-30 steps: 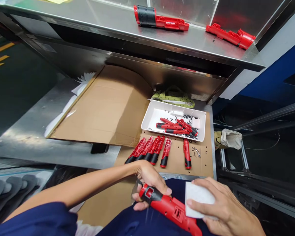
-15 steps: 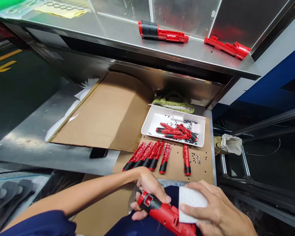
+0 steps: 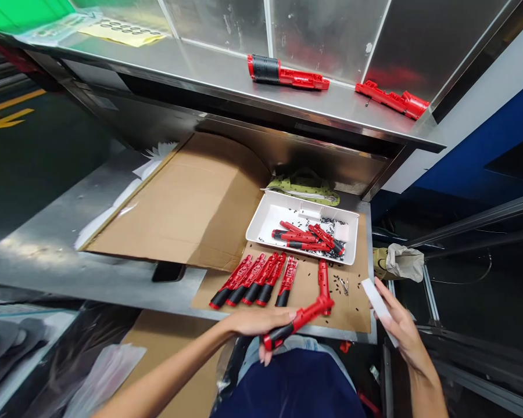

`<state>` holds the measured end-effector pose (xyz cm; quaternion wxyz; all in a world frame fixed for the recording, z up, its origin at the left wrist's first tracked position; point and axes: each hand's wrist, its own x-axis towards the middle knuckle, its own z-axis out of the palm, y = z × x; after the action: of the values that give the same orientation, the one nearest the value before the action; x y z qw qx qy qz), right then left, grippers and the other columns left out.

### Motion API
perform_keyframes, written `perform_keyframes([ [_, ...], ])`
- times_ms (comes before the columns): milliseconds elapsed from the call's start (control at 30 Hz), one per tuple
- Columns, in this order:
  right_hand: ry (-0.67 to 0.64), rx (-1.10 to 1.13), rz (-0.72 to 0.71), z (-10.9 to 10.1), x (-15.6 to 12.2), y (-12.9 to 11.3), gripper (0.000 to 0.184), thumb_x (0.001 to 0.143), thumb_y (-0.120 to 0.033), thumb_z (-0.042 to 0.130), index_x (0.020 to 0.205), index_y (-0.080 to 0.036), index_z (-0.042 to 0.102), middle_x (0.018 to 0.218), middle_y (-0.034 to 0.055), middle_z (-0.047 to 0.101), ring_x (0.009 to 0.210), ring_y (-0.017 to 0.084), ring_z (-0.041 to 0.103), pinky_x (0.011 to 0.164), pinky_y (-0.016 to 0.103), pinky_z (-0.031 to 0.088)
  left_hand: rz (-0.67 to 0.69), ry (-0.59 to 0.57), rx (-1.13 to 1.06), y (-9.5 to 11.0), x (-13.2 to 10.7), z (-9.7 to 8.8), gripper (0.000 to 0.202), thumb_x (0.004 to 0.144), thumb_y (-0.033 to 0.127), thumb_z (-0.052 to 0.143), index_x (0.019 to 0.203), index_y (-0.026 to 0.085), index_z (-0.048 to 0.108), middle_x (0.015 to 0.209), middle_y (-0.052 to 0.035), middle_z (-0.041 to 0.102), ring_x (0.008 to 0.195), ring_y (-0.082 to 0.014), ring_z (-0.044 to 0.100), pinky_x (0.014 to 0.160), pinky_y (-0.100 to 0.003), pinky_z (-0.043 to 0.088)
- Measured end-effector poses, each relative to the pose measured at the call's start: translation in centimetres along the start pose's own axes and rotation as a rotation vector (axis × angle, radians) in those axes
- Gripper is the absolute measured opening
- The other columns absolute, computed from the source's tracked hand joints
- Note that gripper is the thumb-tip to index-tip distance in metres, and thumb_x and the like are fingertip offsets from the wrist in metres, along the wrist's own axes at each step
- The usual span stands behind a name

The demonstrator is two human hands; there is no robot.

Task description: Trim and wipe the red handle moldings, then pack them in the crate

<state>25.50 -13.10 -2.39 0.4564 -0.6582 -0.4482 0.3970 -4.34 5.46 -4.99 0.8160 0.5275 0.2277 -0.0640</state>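
My left hand (image 3: 261, 322) is closed round a red and black plastic tool housing (image 3: 307, 314), held tilted just above the table's front edge. My right hand (image 3: 401, 328) pinches a white block (image 3: 379, 305), like a sponge or cleaning pad, now seen edge-on. It is raised near the table's right edge, apart from the housing. Several similar housing halves (image 3: 265, 276) lie side by side on the cardboard mat (image 3: 353, 316). Another red housing piece (image 3: 323, 276) lies alone beyond the held one, which partly covers it.
A white tray (image 3: 272, 209) holds more housings and small black bits. Nearby are loose black bits and a small metal tool (image 3: 344, 285). A large cardboard sheet (image 3: 178, 203) stands left. Two red parts, one with a black sleeve (image 3: 265, 68), rest on the steel shelf (image 3: 209, 72).
My left hand has lifted the housing forward and turned its far end up. My right hand has drawn the white block off the housing, away to the right.
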Motion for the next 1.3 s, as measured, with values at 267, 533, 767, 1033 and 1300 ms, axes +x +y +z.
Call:
perform_keyframes([
  [267,-0.155,0.305,0.364,5.9,3.0,7.0,0.066,0.078,-0.063,0.057,0.125,-0.016,0.064,0.137,0.0180,0.055,0.090,0.026,0.071,0.061,0.030,0.054,-0.291,0.788,0.758,-3.0,8.6,5.3,0.067,0.100,0.032,0.028,0.158,0.007,0.007,0.120,-0.0288,0.064,0.105,-0.0378,0.066,0.092,-0.052,0.044],
  [533,-0.220,0.177,0.499,9.3,8.6,8.4,0.032,0.092,-0.038,0.065,0.114,-0.016,0.063,0.121,0.0085,0.063,0.087,0.015,0.066,0.068,0.029,0.057,-0.371,0.937,0.874,-3.2,7.7,6.1,0.052,0.099,0.028,0.033,0.148,0.015,0.044,0.132,-0.0235,0.060,0.105,-0.0375,0.068,0.091,-0.052,0.049],
  [767,-0.247,0.208,0.649,10.9,9.4,8.4,0.023,0.096,-0.035,0.061,0.102,-0.014,0.063,0.090,0.0009,0.066,0.071,0.011,0.063,0.063,0.026,0.055,-0.223,0.939,0.674,-4.2,4.8,7.2,0.051,0.100,0.032,0.028,0.145,0.021,0.048,0.135,-0.0140,0.064,0.118,-0.0324,0.063,0.097,-0.046,0.046],
  [1033,-0.119,0.559,0.563,9.2,5.8,4.5,0.039,0.090,-0.053,0.059,0.101,-0.014,0.061,0.079,0.0022,0.066,0.059,0.011,0.060,0.049,0.022,0.047,0.059,0.831,0.216,-5.4,6.8,7.2,0.067,0.094,0.053,0.036,0.142,0.009,0.049,0.134,-0.0186,0.062,0.125,-0.0287,0.057,0.107,-0.043,0.041],
  [1300,-0.040,0.532,0.171,6.7,0.8,-4.1,0.059,0.084,-0.058,0.059,0.126,-0.017,0.062,0.111,0.0137,0.069,0.083,0.022,0.067,0.068,0.033,0.055,0.357,0.568,-0.383,-0.4,6.0,10.3,0.083,0.085,0.073,0.047,0.146,0.017,0.041,0.108,-0.0123,0.070,0.083,-0.0193,0.068,0.067,-0.028,0.054],
])
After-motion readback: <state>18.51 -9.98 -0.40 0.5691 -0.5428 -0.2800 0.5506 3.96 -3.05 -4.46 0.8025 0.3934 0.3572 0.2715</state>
